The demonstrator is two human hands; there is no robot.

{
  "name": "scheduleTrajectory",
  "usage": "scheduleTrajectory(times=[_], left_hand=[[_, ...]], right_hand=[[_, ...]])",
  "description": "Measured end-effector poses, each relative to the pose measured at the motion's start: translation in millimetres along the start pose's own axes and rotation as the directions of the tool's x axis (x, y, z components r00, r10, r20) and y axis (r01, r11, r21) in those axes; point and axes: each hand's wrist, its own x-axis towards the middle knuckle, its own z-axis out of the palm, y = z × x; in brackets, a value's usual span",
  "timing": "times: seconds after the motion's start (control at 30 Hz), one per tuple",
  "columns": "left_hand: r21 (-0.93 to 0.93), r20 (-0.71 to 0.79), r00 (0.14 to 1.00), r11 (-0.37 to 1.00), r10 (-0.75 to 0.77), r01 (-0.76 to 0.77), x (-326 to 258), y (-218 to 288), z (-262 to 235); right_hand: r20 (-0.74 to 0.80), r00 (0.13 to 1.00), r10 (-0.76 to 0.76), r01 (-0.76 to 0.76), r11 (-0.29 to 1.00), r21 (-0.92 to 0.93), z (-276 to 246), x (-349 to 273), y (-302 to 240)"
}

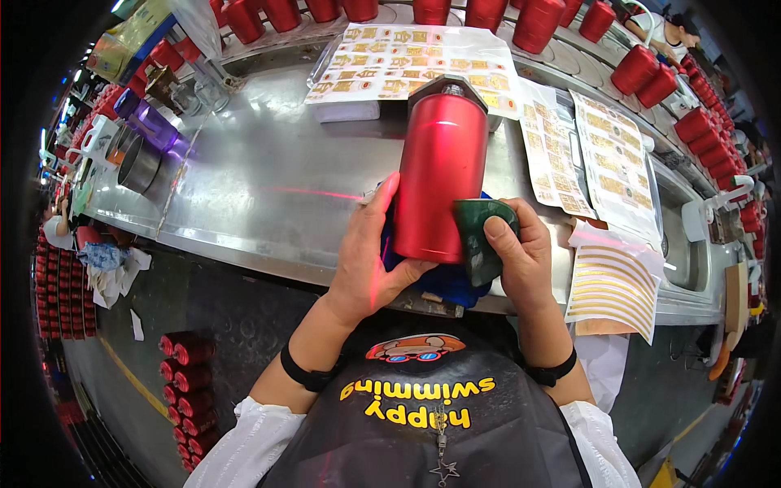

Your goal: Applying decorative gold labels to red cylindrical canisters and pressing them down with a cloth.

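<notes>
The steel tabletop [268, 175] curves across in front of me, wide and shiny, with a thin red light line running over it; sheets of gold decals [415, 61] lie flat at its far side and more decal sheets [606, 159] run down to my right, one of curved gold strips [614, 285] hanging partly over the near edge; rows of red cans [667, 77] stand along the back and right rim. At the middle I hold one red metal bottle [442, 175] lying lengthwise away from me, its dark faceted end pointing to the far side, over a blue cloth [443, 281]. My left hand [366, 260] cups its side, fingers spread flat along the wall rather than closed round it; my right hand [521, 260] pinches a dark green pad [480, 236] against the bottle's near end, thumb on top.

I judge the hold loose: the smooth wall could slip from my open left palm and roll onto the sheets, creasing them; pressing hard with the pad could skew whatever sits beneath it.

At far left a grey round tin [140, 167] stands open; I cannot tell its contents; beside it a purple bottle [150, 122].
</notes>
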Motion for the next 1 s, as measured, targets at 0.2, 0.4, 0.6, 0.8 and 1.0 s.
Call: scheduleTrajectory(times=[0.2,0.4,0.6,0.8,1.0], left_hand=[[0.110,0.007,0.999,0.993,0.040,-0.041,0,3,-1],[0.440,0.062,0.982,0.878,0.179,-0.187,14,23,-7],[0.297,0.090,0.994,0.951,0.064,-0.088,2,3,-10],[0.250,0.094,0.994,0.965,0.055,-0.077,4,8,-5],[0.238,0.121,0.992,0.971,-0.032,0.003,9,12,-4]], right_hand=[[-0.065,0.998,0.012,-0.011,1.000,0.015,-8,2,-6],[-0.116,0.992,-0.056,0.055,0.998,-0.012,-9,3,-9],[-0.130,0.989,-0.068,0.059,0.995,-0.077,-12,1,-13],[0.295,0.797,-0.526,0.585,0.553,-0.594,-2,-2,-28],[0.312,0.927,-0.209,0.353,0.771,-0.531,-17,-18,-56]])
